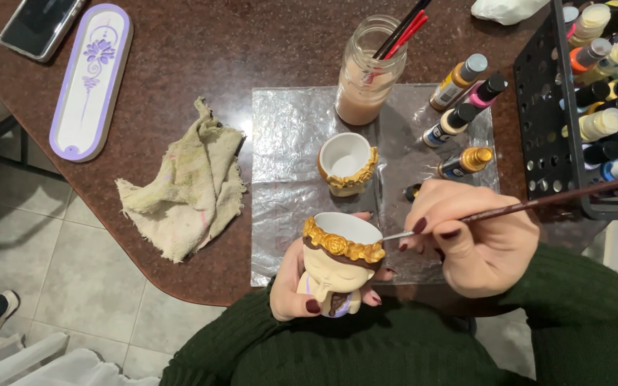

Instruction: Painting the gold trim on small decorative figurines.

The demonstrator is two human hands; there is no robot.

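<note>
My left hand grips a small cream figurine pot shaped like a head with a gold flower crown and brown hair, held over the table's near edge. My right hand holds a thin brown paintbrush, its tip touching the pot's crown on the right side. A second, similar pot with gold trim stands upright on the silver foil sheet just beyond.
A glass jar of cloudy water with brushes stands on the foil. Several paint bottles lie beside it. A black rack of paints is at right. A stained rag, a purple-edged tray and a phone lie left.
</note>
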